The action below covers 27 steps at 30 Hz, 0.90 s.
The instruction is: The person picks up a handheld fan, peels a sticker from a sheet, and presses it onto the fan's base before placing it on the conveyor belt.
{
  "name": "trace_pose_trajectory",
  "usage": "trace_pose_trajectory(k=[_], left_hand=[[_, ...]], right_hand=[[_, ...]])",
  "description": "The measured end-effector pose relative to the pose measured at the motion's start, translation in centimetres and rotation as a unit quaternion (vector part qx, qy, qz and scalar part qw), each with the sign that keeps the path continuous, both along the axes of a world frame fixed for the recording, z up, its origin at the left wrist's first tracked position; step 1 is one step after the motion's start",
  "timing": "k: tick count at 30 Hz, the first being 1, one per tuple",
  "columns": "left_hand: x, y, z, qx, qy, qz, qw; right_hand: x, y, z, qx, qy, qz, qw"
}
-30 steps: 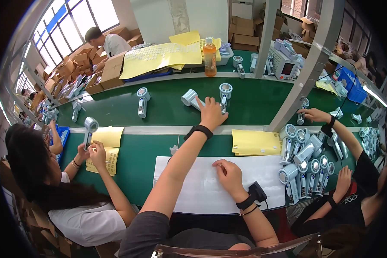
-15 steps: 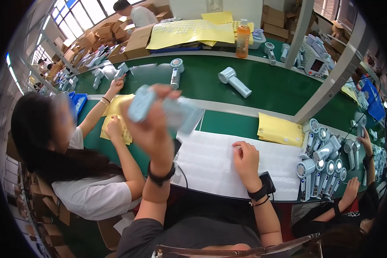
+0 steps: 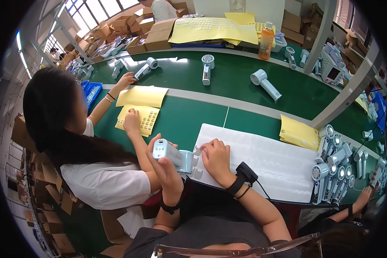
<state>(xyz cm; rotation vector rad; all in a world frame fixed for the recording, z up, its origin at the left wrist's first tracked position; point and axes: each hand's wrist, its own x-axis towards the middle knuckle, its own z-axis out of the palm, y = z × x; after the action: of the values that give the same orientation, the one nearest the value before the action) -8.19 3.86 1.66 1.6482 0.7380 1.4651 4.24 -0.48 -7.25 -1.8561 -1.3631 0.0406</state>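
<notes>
My left hand (image 3: 170,178) is wrapped round a light-blue handheld fan (image 3: 176,157), held tilted at the table's front edge. The end of the fan's handle, with a small port, points up, and its round head is lower, beside the white sheet. My right hand (image 3: 218,161) rests on the left part of the white sheet (image 3: 266,167), its fingers bent and drawn together. Small grey label shapes (image 3: 197,161) line that end of the sheet, between my two hands. Whatever is under my right fingertips is too small to make out.
Several light-blue fans (image 3: 331,172) are piled at the right, beside yellow sheets (image 3: 299,131). More fans lie on the green belt (image 3: 180,73) behind a metal rail. A co-worker (image 3: 90,172) sits close at my left; another's hand (image 3: 365,195) is at the far right.
My left hand has come down with the fan from above the table to its front edge. My right hand has slid left across the sheet. The whole view has shifted.
</notes>
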Motion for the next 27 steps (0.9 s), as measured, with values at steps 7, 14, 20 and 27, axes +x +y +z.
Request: trace_pose_trajectory(k=[7, 14, 20, 27], left_hand=[[0.3, 0.4, -0.8, -0.012, 0.004, -0.006, 1.0], [0.5, 0.6, -1.0, -0.039, -0.008, -0.021, 0.999], [0.6, 0.2, -1.0, -0.045, -0.002, -0.023, 0.999], [0.6, 0.8, -2.0, -0.014, -0.002, -0.044, 0.999]], right_hand=[[-0.2, 0.4, -0.3, 0.029, -0.006, -0.018, 0.999], [-0.1, 0.7, 0.0, 0.025, 0.07, -0.005, 0.997], [-0.7, 0.6, 0.0, 0.033, -0.021, -0.027, 0.999], [0.2, 1.6, 0.3, 0.035, 0.091, -0.012, 0.995]])
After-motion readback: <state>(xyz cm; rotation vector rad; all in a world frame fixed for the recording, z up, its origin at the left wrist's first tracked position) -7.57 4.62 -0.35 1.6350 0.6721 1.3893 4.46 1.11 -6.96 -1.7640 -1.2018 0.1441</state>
